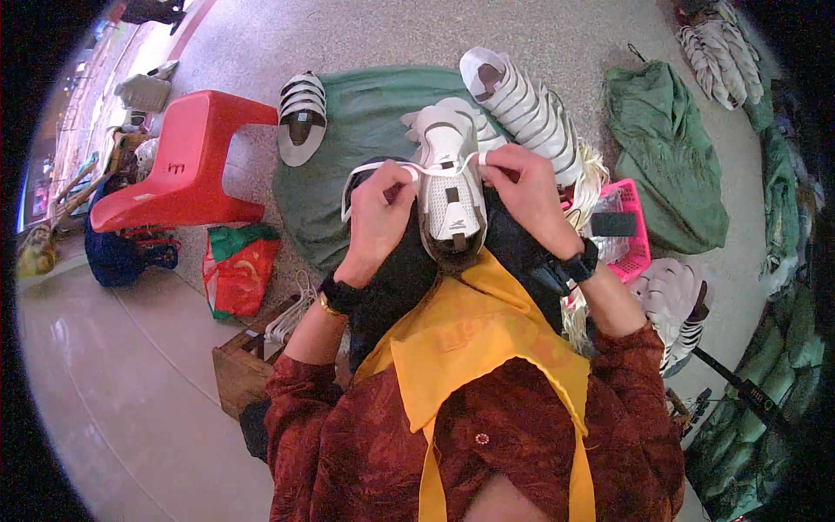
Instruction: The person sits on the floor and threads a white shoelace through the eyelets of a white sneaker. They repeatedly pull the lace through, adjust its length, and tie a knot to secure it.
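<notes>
A white shoe upper (448,187) with a mesh tongue and small dark marks rests across my lap, its toe pointing away from me. White shoelace (404,167) runs across it from one hand to the other. My left hand (385,209) pinches the lace just left of the upper, and a loose end hangs down beyond the fingers. On the other side my right hand (524,187) has thumb and forefinger closed on the lace close to the upper's edge. A yellow apron (470,322) covers my lap below.
Green cloth (374,104) lies on the floor ahead, with nested white uppers (531,113) on its right and a smaller stack (303,117) on its left. A pink basket (639,230) stands right, near hanging laces (591,183). A red chair (187,157) stands left.
</notes>
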### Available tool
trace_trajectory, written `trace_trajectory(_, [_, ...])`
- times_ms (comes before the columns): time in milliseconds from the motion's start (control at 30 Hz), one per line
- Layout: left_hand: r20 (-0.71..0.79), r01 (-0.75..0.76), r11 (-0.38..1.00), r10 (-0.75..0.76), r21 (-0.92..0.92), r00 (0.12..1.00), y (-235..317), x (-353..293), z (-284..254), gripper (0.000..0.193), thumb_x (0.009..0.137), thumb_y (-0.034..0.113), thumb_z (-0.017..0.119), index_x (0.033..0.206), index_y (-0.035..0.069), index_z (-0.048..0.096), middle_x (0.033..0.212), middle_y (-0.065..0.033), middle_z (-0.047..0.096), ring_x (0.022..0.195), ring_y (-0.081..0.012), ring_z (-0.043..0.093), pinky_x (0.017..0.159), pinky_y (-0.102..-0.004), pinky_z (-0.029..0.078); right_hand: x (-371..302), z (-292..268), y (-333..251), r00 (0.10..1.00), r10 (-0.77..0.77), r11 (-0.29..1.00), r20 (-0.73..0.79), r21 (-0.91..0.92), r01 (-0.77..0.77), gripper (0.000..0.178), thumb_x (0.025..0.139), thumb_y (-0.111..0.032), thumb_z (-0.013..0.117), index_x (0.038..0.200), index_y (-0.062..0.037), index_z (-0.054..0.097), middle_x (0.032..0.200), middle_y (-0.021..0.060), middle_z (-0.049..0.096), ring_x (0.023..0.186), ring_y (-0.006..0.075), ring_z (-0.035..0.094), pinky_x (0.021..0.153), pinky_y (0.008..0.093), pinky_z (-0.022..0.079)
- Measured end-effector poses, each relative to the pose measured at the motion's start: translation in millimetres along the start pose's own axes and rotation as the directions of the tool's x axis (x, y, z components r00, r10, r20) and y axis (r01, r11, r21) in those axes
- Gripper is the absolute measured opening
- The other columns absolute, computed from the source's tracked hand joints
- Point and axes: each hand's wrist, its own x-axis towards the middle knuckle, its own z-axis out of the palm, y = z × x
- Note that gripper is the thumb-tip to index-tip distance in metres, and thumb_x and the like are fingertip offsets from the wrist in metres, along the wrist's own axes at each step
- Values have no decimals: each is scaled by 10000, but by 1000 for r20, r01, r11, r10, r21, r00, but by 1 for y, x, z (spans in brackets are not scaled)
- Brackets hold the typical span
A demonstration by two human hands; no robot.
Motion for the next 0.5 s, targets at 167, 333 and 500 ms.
trace_trajectory(167, [3,56,980,-56,-193,998,-8,4,3,39,910,-15,663,887,-23,633,921,-13,638,822,-77,593,749,-228,478,-1,6,9,960,270,874,69,401,-275,125,906,-40,679,987,23,751,820,78,745,730,126,694,672,262,547])
trace_trajectory(333, [28,102,951,-98,-290,995,-12,6,4,48,914,-23,660,899,-13,615,901,-20,638,821,-89,619,760,-242,516,-3,7,11,954,290,860,70,419,-292,122,915,-32,675,996,30,742,829,62,748,743,99,697,690,240,556])
trace_trajectory(500, [66,148,925,-133,-350,989,-13,7,3,39,916,-31,661,900,-15,629,974,-40,659,870,-106,635,808,-256,537,-2,8,12,954,288,830,86,474,-293,71,906,-6,677,957,29,712,875,64,751,755,100,696,702,240,559])
